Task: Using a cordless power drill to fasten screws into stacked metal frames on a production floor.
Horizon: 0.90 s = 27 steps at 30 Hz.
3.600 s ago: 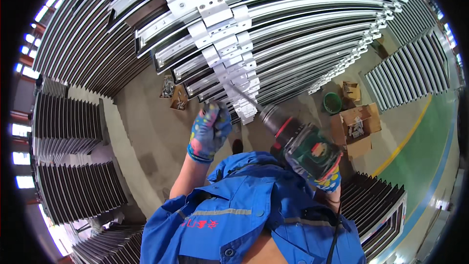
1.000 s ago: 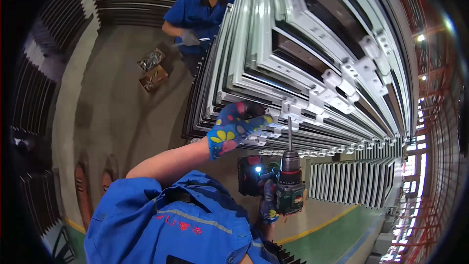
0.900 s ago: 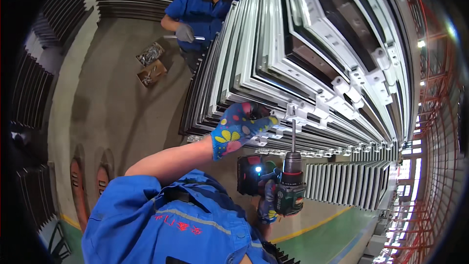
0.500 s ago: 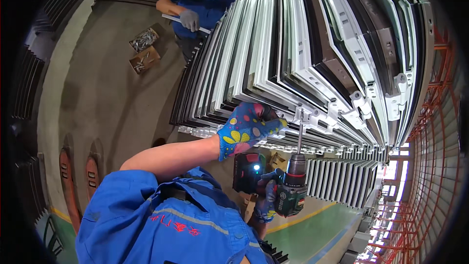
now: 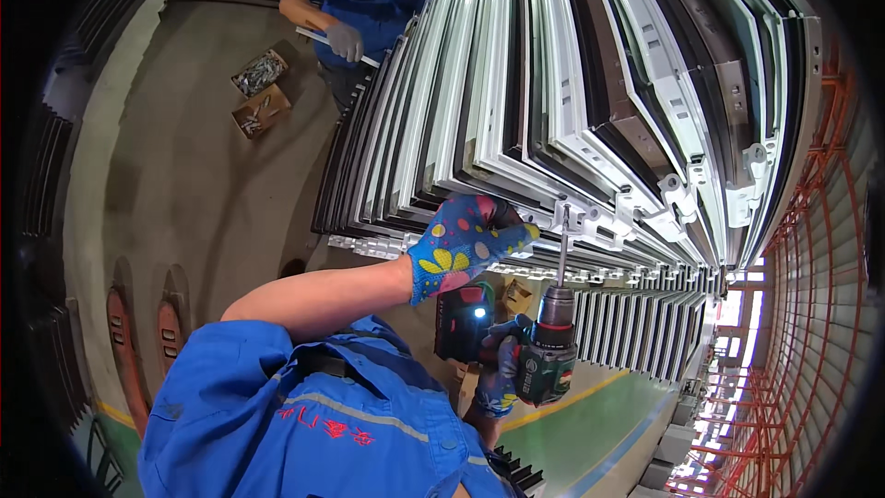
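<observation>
My right hand (image 5: 499, 371), in a patterned glove, is wrapped round the grip of a dark green cordless drill (image 5: 547, 364). Its lit black battery end (image 5: 464, 323) points left. The long bit reaches up to a white hinge (image 5: 573, 219) on the lower edge of a stacked frame. My left hand (image 5: 468, 242), in a blue glove with coloured flowers and dots, is closed just left of that hinge, against the frame edges. Thumb and fingers are pressed together there; what they hold, if anything, is hidden. Several white and dark metal frames (image 5: 498, 74) stand packed side by side.
A co-worker (image 5: 364, 0) in blue stands at the far left of the stack, one grey-gloved hand on a pale strip. Two cardboard boxes (image 5: 261, 112) of metal parts lie on the floor. Orange forks (image 5: 127, 360) rest at lower left; more frames (image 5: 636, 332) stand behind the drill.
The view has shifted slightly, so the boxes and co-worker appear a little further left. Both hands and the drill keep nearly the same place at the hinge.
</observation>
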{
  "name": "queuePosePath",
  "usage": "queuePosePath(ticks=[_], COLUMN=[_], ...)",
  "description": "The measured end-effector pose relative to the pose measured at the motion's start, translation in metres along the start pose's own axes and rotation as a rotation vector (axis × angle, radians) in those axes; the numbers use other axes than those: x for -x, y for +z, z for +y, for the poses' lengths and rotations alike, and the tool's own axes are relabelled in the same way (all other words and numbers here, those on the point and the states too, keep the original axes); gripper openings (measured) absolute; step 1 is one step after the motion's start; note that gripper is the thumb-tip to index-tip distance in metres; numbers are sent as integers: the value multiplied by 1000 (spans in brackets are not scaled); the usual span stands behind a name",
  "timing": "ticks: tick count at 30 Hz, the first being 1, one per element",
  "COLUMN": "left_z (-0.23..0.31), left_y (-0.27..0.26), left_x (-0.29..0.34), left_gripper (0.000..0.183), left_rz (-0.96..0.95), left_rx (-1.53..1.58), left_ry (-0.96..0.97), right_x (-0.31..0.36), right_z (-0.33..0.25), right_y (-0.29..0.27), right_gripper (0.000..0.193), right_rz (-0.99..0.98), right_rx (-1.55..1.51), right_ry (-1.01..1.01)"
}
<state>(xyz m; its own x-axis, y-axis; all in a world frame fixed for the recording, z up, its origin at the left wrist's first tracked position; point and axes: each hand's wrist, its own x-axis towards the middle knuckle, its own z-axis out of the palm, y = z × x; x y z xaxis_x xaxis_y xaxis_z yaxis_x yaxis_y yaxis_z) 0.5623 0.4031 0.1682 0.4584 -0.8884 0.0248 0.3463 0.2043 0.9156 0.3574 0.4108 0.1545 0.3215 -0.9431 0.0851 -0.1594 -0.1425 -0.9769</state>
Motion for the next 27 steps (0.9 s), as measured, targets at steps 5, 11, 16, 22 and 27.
queuePosePath(ticks=[5,11,16,22,27], left_z=[-1,2,8,5,3], left_y=[0,-3,-7,-4,-2], left_x=[1,2,3,3,4], left_gripper=[25,25,24,20,20], left_rz=[25,32,-1,20,22], left_rx=[-66,-32,-76,-25,42], left_ry=[-15,-3,12,50,86], right_x=[0,-1,3,5,-5], right_z=[-6,-16,-27,-31,-17], right_y=[1,2,3,4,11], right_gripper=[24,30,29,28,28], right_rz=[20,-46,-27,3,-6], right_rx=[29,-29,5,-32,-49], right_ry=[-26,-60,-35,-25,-135])
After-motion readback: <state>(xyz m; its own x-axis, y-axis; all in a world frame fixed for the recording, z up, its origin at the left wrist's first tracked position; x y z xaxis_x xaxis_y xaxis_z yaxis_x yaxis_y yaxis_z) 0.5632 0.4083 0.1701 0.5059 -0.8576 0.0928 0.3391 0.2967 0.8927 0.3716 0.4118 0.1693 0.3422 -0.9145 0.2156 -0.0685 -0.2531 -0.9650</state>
